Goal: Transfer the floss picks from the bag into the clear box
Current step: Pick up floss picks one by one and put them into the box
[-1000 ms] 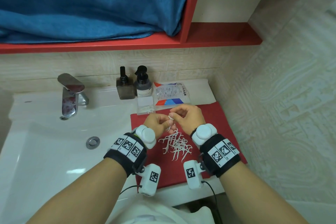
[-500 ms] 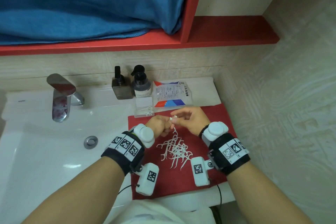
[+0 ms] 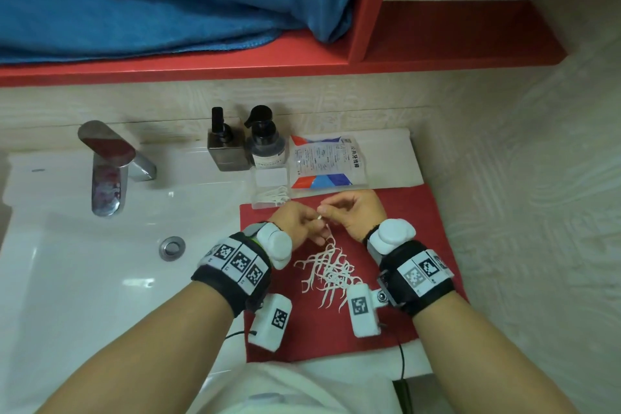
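Floss picks, partly behind wrist tracker

Bathroom setting — beige textured wall tiles behind and to the right. A red shelf carries a folded blue towel. Below, a white basin with chrome faucet and drain — glossy, reflecting overhead light.

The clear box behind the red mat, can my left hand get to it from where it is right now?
Probably yes. The clear box sits just beyond the left hand with nothing between, though its fingers are busy pinching a floss pick.
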